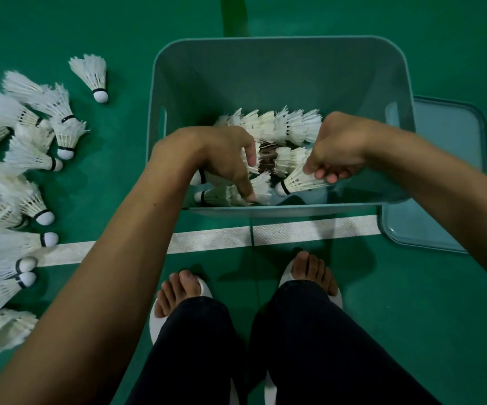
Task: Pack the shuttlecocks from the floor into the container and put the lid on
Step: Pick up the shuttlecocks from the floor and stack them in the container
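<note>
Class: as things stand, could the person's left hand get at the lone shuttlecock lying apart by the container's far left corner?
Probably yes. The left hand is down in the container, but bare floor lies between its wall and the lone shuttlecock; nothing blocks it once lifted out.

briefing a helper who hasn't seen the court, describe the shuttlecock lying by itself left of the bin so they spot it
Start at the big teal container on the green floor. Left of its far corner lies one white shuttlecock, cork end toward the person. Unlike the heaped pile nearer the person, it touches no other.
</note>
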Motion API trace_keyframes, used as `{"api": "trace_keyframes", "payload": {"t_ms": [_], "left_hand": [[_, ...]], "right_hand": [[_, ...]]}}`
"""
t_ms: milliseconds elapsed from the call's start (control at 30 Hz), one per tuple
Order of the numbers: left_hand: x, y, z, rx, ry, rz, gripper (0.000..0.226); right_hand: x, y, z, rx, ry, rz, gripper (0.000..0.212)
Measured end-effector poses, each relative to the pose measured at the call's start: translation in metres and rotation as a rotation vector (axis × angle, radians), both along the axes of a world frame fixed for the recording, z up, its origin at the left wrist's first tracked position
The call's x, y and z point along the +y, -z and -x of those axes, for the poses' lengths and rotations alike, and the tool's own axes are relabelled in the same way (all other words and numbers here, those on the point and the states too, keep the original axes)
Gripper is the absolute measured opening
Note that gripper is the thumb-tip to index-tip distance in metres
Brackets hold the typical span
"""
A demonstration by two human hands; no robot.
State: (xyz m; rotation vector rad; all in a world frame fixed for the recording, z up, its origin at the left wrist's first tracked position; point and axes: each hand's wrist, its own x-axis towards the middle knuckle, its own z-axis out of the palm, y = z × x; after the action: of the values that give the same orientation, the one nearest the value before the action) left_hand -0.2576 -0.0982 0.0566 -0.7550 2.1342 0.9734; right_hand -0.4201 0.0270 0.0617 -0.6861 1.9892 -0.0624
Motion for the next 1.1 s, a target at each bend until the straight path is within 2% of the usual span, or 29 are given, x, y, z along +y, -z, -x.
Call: {"api": "trace_keyframes", "payload": {"t_ms": [67, 167, 233, 433, 633, 733, 833, 933, 1000, 1100], "left_hand": [[-0.001, 0.003, 0.002, -0.041, 0.043, -0.002, 0.058], [-0.003, 0.006, 0.001, -0.085, 0.086, -0.033, 0.065], [-0.006, 0.009, -0.001, -0.081, 0.102, -0.058, 0.07], [-0.011, 0.011, 0.0, -0.025, 0.038, -0.072, 0.066], [-0.002, 0.016, 0.006, 0.157, -0.14, -0.035, 0.075], [0.003, 0.015, 0.007, 0.307, -0.194, 0.002, 0.08], [0.009, 0.013, 0.005, 0.409, -0.227, -0.003, 0.075], [0.017, 0.007, 0.005, 0.483, -0.194, 0.023, 0.073], [0.024, 0.003, 0.007, 0.541, -0.163, 0.052, 0.071], [0.037, 0.001, 0.011, 0.612, -0.147, 0.047, 0.082]], "right_hand": [[-0.003, 0.008, -0.006, -0.003, -0.017, -0.028, 0.02], [-0.009, 0.019, -0.015, -0.05, -0.002, -0.065, 0.02], [-0.012, 0.026, -0.017, -0.072, 0.021, -0.071, 0.018], [-0.013, 0.044, -0.025, -0.187, 0.082, -0.133, 0.016], [-0.017, 0.047, -0.025, -0.235, 0.094, -0.168, 0.014], [-0.018, 0.025, -0.016, -0.152, 0.0, -0.172, 0.033], [-0.015, -0.008, -0.001, -0.057, 0.013, 0.024, 0.033], [-0.006, -0.033, 0.002, -0.083, 0.151, 0.301, 0.033], [0.002, -0.039, -0.009, -0.166, 0.196, 0.344, 0.034], [0.012, -0.028, -0.026, -0.286, 0.253, 0.388, 0.031]]}}
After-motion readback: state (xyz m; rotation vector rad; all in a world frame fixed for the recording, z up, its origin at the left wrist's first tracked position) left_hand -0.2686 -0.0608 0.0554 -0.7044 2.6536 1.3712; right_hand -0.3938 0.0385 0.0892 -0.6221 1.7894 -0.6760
